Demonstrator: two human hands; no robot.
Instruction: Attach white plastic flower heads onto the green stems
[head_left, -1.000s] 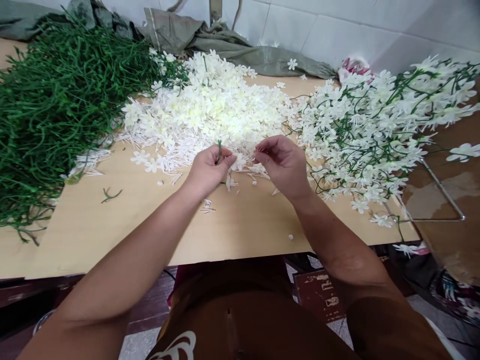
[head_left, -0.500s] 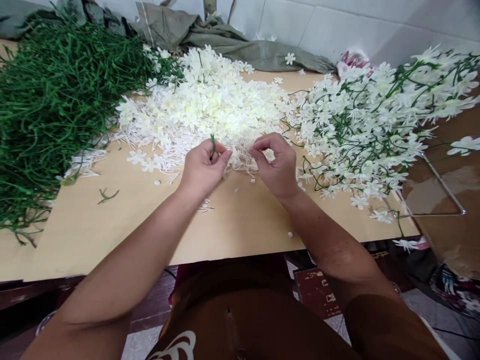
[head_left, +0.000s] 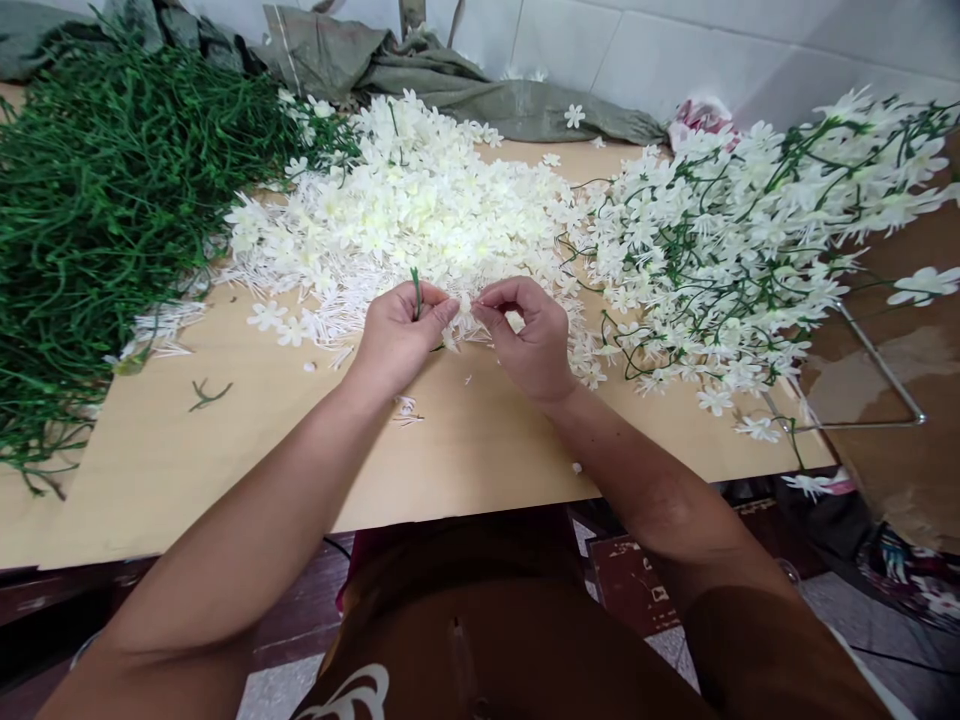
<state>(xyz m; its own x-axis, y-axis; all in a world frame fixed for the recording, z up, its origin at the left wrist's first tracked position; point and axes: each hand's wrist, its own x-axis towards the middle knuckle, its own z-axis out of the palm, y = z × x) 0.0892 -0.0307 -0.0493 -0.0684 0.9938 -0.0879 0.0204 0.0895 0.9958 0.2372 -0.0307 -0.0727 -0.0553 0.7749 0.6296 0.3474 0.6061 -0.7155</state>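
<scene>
My left hand (head_left: 397,335) pinches a thin green plastic stem (head_left: 415,292) that sticks up between thumb and fingers. Close beside it, my right hand (head_left: 529,335) holds a small white flower (head_left: 464,303) between its fingertips, almost touching the left hand's fingers. Both hands hover over the near edge of a big heap of loose white flowers (head_left: 405,215) on the wooden table (head_left: 247,450).
A large pile of green stems (head_left: 105,200) fills the left side. Finished white-flowered branches (head_left: 742,240) lie at the right. Grey-green cloth (head_left: 480,90) lies along the tiled wall. A metal wire frame (head_left: 877,390) sits at the right edge. One stray stem (head_left: 206,394) lies on the table.
My right hand has moved left toward my left hand, closing the gap between them. Both hands have shifted slightly left and the view has tilted a little.
</scene>
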